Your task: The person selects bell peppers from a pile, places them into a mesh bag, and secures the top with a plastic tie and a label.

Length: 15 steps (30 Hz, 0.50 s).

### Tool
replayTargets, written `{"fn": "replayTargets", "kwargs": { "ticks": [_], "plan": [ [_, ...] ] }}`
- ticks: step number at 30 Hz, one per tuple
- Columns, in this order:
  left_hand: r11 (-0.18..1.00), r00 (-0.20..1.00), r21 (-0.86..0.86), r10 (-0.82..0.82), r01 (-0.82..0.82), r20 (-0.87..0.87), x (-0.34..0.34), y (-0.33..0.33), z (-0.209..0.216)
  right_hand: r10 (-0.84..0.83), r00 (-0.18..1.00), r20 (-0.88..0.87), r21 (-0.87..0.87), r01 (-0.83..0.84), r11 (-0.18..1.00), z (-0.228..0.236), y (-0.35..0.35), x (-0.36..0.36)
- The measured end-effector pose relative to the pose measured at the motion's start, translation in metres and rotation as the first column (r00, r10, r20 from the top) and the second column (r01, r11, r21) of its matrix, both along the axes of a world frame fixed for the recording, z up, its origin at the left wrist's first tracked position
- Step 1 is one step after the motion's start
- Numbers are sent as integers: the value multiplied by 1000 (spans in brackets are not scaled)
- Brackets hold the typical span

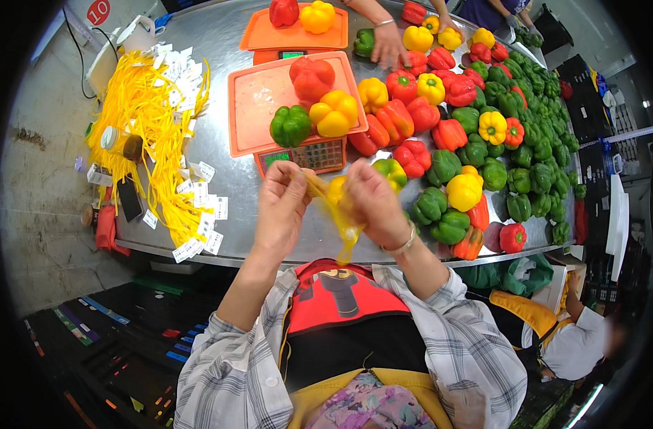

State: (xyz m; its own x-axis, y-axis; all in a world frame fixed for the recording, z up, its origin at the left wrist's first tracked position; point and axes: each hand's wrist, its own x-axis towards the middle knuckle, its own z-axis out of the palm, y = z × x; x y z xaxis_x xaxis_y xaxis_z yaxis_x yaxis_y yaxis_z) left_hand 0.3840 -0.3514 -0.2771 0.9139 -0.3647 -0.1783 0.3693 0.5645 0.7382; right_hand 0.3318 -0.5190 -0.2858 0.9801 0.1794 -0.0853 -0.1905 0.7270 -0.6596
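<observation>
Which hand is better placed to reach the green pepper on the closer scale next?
Probably the left hand: it's nearer the green pepper, while the right hand sits farther right. Both seem busy with the yellow net.

The netting (346,239) looks plastic, the table (233,193) metal, the peppers (464,191) glossy.

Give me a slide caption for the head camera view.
Left hand and right hand hold a yellow net in front of an orange scale bearing three bell peppers.
</observation>
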Motion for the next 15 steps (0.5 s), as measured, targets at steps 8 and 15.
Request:
{"fn": "replayTargets", "kwargs": {
  "ticks": [8,15],
  "plan": [
    [961,965,-103,-247,256,93,4,23,-14,115,993,28,-592,-76,803,30,-16,4],
    [826,901,509,-385,241,198,10,25,-3,37,992,-121,-140,-54,989,19,-6,-2]
  ]
}}
